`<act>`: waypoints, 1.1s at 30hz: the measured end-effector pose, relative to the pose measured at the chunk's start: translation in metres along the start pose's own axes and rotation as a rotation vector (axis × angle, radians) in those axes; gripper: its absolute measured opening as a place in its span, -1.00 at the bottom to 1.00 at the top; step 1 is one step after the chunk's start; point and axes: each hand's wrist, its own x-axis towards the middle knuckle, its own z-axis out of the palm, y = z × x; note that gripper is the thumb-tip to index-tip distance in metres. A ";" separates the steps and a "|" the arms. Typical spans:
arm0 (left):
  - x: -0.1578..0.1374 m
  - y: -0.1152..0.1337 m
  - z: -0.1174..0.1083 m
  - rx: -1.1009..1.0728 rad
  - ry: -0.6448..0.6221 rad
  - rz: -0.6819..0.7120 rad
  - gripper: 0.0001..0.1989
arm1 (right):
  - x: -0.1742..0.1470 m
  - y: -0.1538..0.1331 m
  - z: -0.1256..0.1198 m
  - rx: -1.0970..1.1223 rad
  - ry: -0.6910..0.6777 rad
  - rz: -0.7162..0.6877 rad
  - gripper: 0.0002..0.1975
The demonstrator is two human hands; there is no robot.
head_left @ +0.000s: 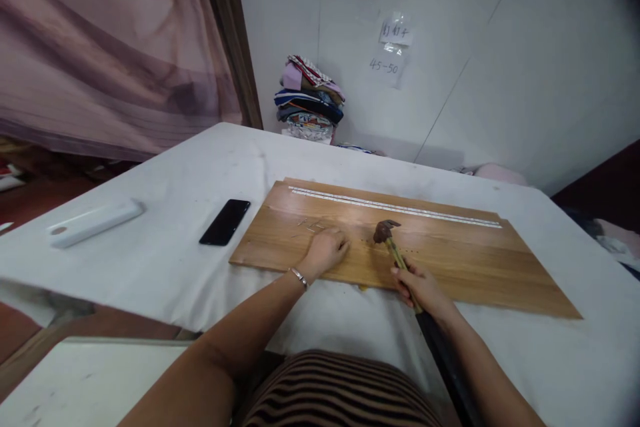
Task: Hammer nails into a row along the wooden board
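My right hand is wrapped round the handle of a claw hammer. The hammer's rusty head is over the middle of a wooden board, and its dark grip runs back along my forearm. My left hand rests on the board to the left of the hammer head, its fingers curled together. Whatever they hold, if anything, is hidden. Several thin nails lie loose just beyond my left hand. A row of small dark dots marks the board near the hammer.
Two white measuring strips run along the board's far side. A black phone and a white plastic object lie on the white-covered table at left. Folded cloths are stacked beyond the far edge, by the wall.
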 end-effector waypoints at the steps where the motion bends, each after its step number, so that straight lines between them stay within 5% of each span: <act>1: -0.001 0.001 0.000 0.007 0.002 0.010 -0.79 | -0.001 -0.002 0.000 -0.003 0.004 0.003 -0.57; 8: -0.009 0.007 -0.022 -0.051 0.001 0.050 -0.79 | -0.006 -0.008 -0.005 -0.004 0.031 0.006 -0.55; 14: -0.013 -0.032 -0.050 0.004 0.107 -0.079 -0.81 | -0.010 -0.014 -0.009 0.048 0.052 -0.005 -0.53; 19: -0.008 -0.058 -0.049 0.084 0.039 -0.045 -0.77 | -0.011 -0.022 0.000 0.029 0.027 0.004 -0.54; 33: 0.012 -0.063 -0.055 0.423 -0.159 0.060 -0.71 | -0.005 -0.014 0.002 0.043 0.013 -0.025 -0.58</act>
